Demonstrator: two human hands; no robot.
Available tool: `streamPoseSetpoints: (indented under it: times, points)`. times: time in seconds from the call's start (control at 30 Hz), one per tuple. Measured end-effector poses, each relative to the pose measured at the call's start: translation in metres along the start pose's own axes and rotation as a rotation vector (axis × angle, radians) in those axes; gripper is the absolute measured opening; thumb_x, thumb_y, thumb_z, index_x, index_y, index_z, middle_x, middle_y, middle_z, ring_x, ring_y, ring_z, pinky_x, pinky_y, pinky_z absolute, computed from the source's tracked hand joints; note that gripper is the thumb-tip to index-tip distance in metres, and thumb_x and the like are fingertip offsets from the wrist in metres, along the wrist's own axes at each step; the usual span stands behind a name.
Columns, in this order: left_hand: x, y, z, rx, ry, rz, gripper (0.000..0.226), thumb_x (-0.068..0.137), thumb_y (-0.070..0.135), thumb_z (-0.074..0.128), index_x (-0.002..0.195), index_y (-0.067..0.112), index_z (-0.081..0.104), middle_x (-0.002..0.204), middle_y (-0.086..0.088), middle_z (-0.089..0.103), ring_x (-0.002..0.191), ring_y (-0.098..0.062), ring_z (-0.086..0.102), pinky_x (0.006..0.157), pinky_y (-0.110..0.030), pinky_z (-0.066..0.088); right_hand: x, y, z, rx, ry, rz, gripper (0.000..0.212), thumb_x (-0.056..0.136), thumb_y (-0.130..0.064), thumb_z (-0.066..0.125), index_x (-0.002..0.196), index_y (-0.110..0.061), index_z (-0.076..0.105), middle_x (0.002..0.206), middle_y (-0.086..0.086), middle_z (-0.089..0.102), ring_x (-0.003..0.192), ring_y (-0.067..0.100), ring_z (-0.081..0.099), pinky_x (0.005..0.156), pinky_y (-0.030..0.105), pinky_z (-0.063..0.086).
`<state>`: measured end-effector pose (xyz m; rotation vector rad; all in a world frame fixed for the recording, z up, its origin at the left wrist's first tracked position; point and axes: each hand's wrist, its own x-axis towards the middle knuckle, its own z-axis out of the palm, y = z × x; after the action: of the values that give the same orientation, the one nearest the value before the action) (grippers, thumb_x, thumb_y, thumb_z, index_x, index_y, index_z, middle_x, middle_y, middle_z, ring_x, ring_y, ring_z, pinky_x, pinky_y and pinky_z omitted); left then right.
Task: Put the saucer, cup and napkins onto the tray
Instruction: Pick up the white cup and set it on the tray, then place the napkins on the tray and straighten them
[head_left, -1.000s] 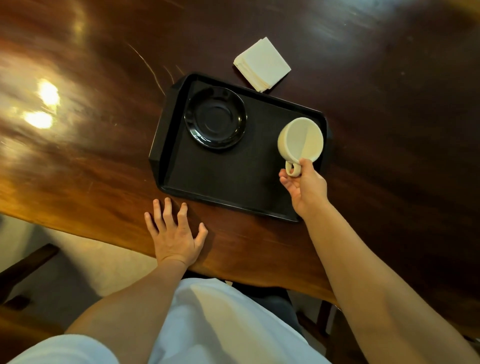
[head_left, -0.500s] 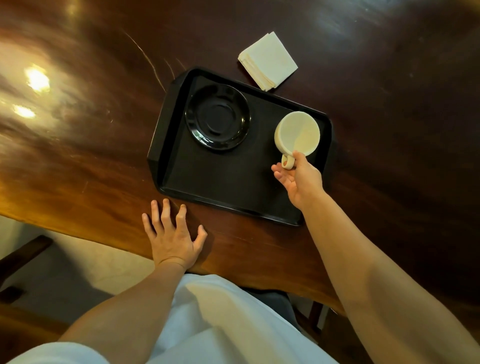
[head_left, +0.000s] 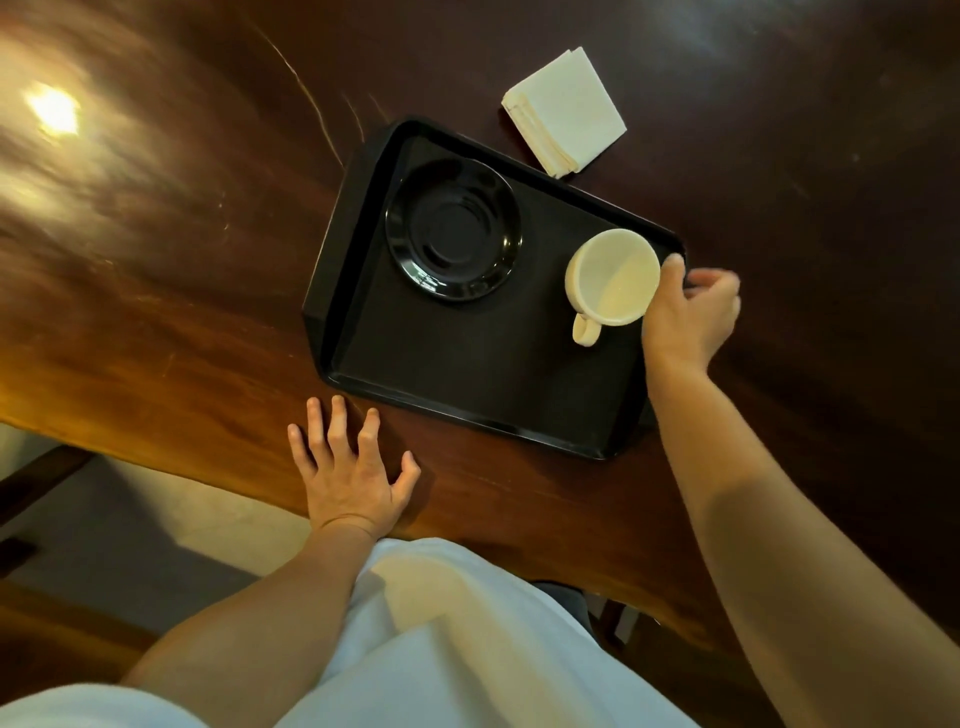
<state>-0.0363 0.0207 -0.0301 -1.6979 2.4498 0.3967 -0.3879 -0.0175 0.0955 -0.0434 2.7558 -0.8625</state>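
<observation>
left hand (head_left: 349, 470): mine, flat on the table (head_left: 156, 291) just short of the tray's near rim, fingers spread, holding nothing. Risk: if I lean on it or nudge forward, the tray slides and the cup shifts.
tray (head_left: 467, 410): black, on the table, sitting askew to the table edge. 2 of 3 items on it.
right hand (head_left: 684, 314): mine, at the tray's right end, thumb touching or just beside the cup's right wall, other fingers curled loosely, blurred. Not clamped on the cup; fingers around nothing I can see.
cup (head_left: 613, 278): cream, standing on the tray's right side, handle toward me, looks tilted but wide lens may cause that. Risk: my thumb or wrist clips the rim as I pull off toward the napkins, cup tips or skids to the rim.
saucer (head_left: 453, 228): black, on the tray's far left, apart from the cup. Low contrast on black tray, easy to knock.
napkins (head_left: 563, 111): white stack, on the table just beyond the tray's far rim, not on it. Judged next item. Risk: pinching only the top sheets, stack fans out or leaves some behind.
</observation>
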Motion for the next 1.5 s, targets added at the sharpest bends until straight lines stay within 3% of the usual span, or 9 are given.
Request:
streamPoseSetpoints:
  times: [0.13,0.27,0.57,0.67,0.97,1.1,1.3,1.4,1.5]
  points:
    - [0.0,-0.002,0.002,-0.001,-0.004,0.004,0.074,0.08,0.063,0.046,0.14,0.019,0.047,0.162,-0.019,0.026,0.155,-0.04,0.011,0.125,-0.056,-0.007,0.024,-0.044,0.017,-0.001,-0.072,-0.216,0.014,0.096,-0.036,0.057,0.104,-0.025,0.055,0.098,-0.012,0.055,0.099,0.01,0.059,0.08,0.023,0.05]
    - [-0.001,-0.002,0.004,-0.004,-0.011,-0.008,0.074,0.081,0.065,0.045,0.139,0.02,0.048,0.161,-0.019,0.029,0.155,-0.04,0.011,0.125,-0.055,-0.008,0.043,-0.078,0.041,-0.044,-0.197,-0.287,0.023,0.098,-0.028,0.06,0.118,-0.018,0.058,0.093,-0.014,0.055,0.089,0.004,0.059,0.068,0.012,0.043]
    - [-0.001,-0.003,0.007,-0.016,-0.015,-0.01,0.073,0.081,0.066,0.046,0.138,0.021,0.049,0.161,-0.019,0.029,0.156,-0.039,0.009,0.125,-0.055,-0.008,0.071,-0.115,0.084,-0.305,-0.398,-0.325,0.061,0.092,-0.029,0.072,0.145,-0.02,0.043,0.144,0.008,0.05,0.126,0.024,0.053,0.102,0.036,0.048]
    - [-0.002,-0.006,0.012,-0.019,-0.012,-0.007,0.074,0.081,0.066,0.047,0.139,0.021,0.049,0.162,-0.018,0.027,0.159,-0.036,0.004,0.125,-0.057,-0.006,0.077,-0.117,0.095,-0.341,-0.421,-0.304,0.069,0.088,-0.035,0.075,0.149,-0.025,0.043,0.15,0.006,0.044,0.135,0.028,0.044,0.11,0.045,0.044]
    - [-0.004,-0.008,0.016,-0.043,0.008,0.005,0.073,0.083,0.067,0.042,0.138,0.019,0.05,0.163,-0.017,0.024,0.159,-0.034,0.001,0.124,-0.059,-0.002,0.085,-0.122,0.119,-0.46,-0.379,-0.203,0.093,0.076,-0.035,0.086,0.149,-0.014,0.032,0.148,0.01,0.038,0.135,0.03,0.038,0.108,0.043,0.041]
    - [-0.002,-0.008,0.014,-0.048,0.0,-0.002,0.075,0.088,0.071,0.029,0.137,0.019,0.049,0.162,-0.019,0.026,0.159,-0.035,0.001,0.124,-0.059,-0.002,0.089,-0.126,0.124,-0.391,-0.449,-0.098,0.076,0.076,-0.033,0.086,0.138,-0.013,0.045,0.14,0.01,0.044,0.122,0.028,0.051,0.101,0.041,0.052]
    - [-0.005,-0.005,0.011,-0.031,-0.014,0.012,0.071,0.087,0.07,0.035,0.135,0.019,0.05,0.159,-0.02,0.029,0.159,-0.036,0.002,0.124,-0.059,-0.002,0.091,-0.118,0.115,-0.105,-0.446,0.001,0.028,0.091,-0.014,0.071,0.113,-0.016,0.054,0.117,0.005,0.059,0.113,0.026,0.062,0.083,0.034,0.061]
    - [-0.001,-0.003,0.005,-0.054,-0.026,0.002,0.074,0.09,0.073,0.023,0.134,0.02,0.049,0.157,-0.021,0.032,0.157,-0.04,0.01,0.125,-0.058,-0.003,0.08,-0.126,0.101,0.139,-0.472,0.075,0.024,0.093,-0.008,0.067,0.111,-0.018,0.054,0.113,0.002,0.058,0.113,0.025,0.062,0.076,0.035,0.063]
    - [0.001,0.0,0.0,-0.062,-0.003,-0.002,0.068,0.087,0.068,0.037,0.133,0.02,0.05,0.156,-0.021,0.035,0.153,-0.042,0.016,0.125,-0.057,-0.003,0.063,-0.126,0.079,0.349,-0.489,0.112,0.027,0.093,-0.004,0.066,0.116,-0.016,0.055,0.113,0.001,0.059,0.108,0.025,0.062,0.072,0.033,0.063]
